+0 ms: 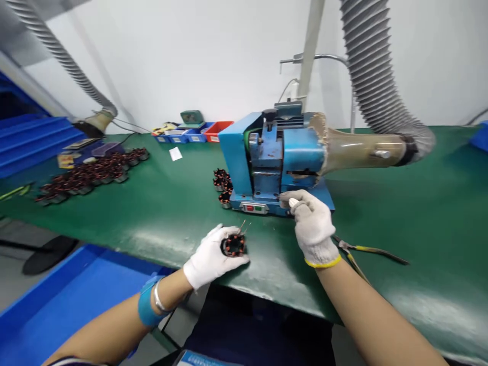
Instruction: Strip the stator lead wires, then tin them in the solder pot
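Note:
My left hand (215, 254), in a white glove, is closed around a motor stator (234, 245) with copper windings, just above the bench's front edge. Thin wire ends stick up from the stator's top. My right hand (310, 221), in a white knit glove with a yellow cuff, is at the front right of a blue bench machine (267, 152). Its fingers are bent together near the machine's base, and whatever they may hold is hidden. Below the machine's front, a switch (254, 208) has a red and a green button.
Yellow-handled pliers (353, 248) lie right of my right wrist. More stators (224, 188) stand against the machine's left side, and a long row of stators (91, 175) lies on the green bench (171, 203) at left. A grey hose (373, 71) joins the machine's duct.

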Demonstrator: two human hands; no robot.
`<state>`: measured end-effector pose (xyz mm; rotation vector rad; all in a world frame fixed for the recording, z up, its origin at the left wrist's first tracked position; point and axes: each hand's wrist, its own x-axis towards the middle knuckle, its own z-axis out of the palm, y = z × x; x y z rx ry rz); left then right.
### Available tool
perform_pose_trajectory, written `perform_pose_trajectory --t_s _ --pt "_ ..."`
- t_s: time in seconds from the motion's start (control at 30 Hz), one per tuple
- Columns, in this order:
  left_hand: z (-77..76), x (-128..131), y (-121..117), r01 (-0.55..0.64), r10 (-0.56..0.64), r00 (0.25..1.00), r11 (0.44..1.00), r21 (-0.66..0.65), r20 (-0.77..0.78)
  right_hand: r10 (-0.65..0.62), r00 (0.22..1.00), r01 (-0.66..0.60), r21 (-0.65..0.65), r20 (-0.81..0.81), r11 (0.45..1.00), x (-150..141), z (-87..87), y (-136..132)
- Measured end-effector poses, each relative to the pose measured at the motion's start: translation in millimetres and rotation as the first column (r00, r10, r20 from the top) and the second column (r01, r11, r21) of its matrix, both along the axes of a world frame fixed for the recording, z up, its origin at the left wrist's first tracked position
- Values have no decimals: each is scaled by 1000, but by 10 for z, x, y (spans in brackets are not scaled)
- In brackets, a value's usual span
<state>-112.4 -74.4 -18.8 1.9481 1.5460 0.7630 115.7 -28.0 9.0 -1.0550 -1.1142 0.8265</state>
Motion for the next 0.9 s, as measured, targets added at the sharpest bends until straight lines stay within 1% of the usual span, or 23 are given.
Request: perform_pose_trajectory --t_s 0.03,0.07,0.1,0.13,0.17,0.2,0.23,0.3,0.37,0.4,0.47,0.53,0.63,0.77,0.83,0.9 --pt "-28 -222 -7 -54 55 995 998 10 -80 1 999 -2 21 37 1000 -2 3 -16" --pt "-42 -457 21 -133 133 980 991 10 -150 5 997 -9 46 79 999 -4 5 -36" --pt "-41 -704 80 -256 251 946 967 3 -204 10 992 -19 71 123 997 -5 4 -59" --pt "-26 -956 166 -391 375 880 920 1 -291 15 986 -31 90 164 995 -6 0 -83" --pt "0 -1209 267 -514 482 778 857 34 -402 18 979 -40 107 204 993 -6 -9 -106" --pt "31 -1453 372 -605 552 670 793 65 -497 20 970 -51 122 244 991 -6 -24 -126" --pt "64 -1681 470 -678 591 589 732 60 -551 22 958 -64 137 285 988 -5 -44 -141" --pt "114 -2052 624 -755 665 514 651 82 -542 22 928 -97 184 371 978 -2 -93 -152" --pt "125 -2268 726 -798 723 470 593 105 -506 10 901 -130 246 434 961 -3 -142 -142" --pt "115 -2317 764 -811 747 456 572 119 -484 6 887 -148 273 461 951 -6 -161 -135" --pt "74 -2323 825 -824 786 442 546 150 -432 10 857 -197 309 516 931 -19 -181 -122" --pt "36 -2268 866 -820 811 451 541 184 -374 29 821 -257 324 570 911 -39 -185 -115" --pt "33 -2188 885 -800 823 490 556 226 -288 42 776 -307 319 629 897 -61 -194 -96" --pt "111 -2137 857 -783 813 542 580 224 -212 35 734 -281 255 679 925 -36 -250 -17" --pt "141 -2100 832 -781 801 563 596 187 -205 28 717 -234 203 696 951 -3 -276 29" --pt "140 -2052 812 -774 781 587 619 132 -214 9 700 -171 155 714 973 30 -291 59"
